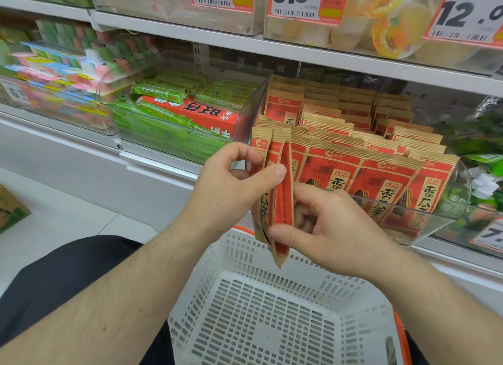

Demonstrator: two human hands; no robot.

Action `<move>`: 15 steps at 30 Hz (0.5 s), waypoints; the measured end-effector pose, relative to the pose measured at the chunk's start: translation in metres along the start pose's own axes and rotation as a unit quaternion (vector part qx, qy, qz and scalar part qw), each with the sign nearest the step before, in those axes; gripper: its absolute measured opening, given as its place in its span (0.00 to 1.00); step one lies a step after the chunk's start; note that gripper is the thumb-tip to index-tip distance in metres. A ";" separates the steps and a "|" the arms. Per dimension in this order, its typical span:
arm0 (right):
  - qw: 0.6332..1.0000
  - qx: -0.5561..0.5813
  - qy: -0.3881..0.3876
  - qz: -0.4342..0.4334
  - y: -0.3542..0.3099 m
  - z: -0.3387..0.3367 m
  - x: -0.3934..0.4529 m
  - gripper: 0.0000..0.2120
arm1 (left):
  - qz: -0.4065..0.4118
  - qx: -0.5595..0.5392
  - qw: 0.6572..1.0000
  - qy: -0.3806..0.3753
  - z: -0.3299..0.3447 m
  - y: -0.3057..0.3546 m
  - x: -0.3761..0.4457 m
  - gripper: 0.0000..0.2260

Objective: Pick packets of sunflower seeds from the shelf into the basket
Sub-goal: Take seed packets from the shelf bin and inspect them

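Observation:
Red and brown sunflower seed packets (381,174) stand in rows in a clear bin (424,226) on the shelf. Two or three of these packets (283,198) hang edge-on above the far rim of the white basket (261,318). My left hand (231,187) pinches them near the top with thumb and fingers. My right hand (326,228) grips their lower part, thumb at the front. The basket sits low in front of me with nothing visible inside.
A clear bin of green bars and a red box (187,114) stands to the left of the seed bin. Pastel sweets (54,65) fill the far left bin. Price tags (296,2) hang from the upper shelf. A cardboard box (11,209) lies on the floor at left.

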State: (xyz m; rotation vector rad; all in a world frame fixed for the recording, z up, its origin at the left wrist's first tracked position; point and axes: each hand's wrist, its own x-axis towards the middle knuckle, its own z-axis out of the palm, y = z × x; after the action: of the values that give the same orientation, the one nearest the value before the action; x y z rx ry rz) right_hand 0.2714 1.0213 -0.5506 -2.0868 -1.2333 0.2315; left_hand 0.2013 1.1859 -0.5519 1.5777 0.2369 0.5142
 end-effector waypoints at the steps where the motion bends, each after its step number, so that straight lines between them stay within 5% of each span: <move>1: 0.999 0.029 0.013 -0.001 0.000 0.000 0.000 0.13 | 0.000 -0.002 1.000 -0.007 0.000 -0.001 0.000 0.21; 5: 0.989 0.114 0.095 0.018 0.000 -0.001 0.001 0.23 | -0.006 -0.001 0.998 -0.055 0.001 -0.003 -0.002 0.17; 15: 0.972 0.198 0.110 0.055 0.002 0.001 0.005 0.13 | -0.047 -0.030 0.987 -0.149 0.005 -0.006 -0.003 0.13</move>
State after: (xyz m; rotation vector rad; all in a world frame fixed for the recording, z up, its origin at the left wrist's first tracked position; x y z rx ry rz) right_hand 0.2749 1.0251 -0.5514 -1.7781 -0.8596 0.2637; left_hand 0.2017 1.1810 -0.5579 1.5548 0.0668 0.2042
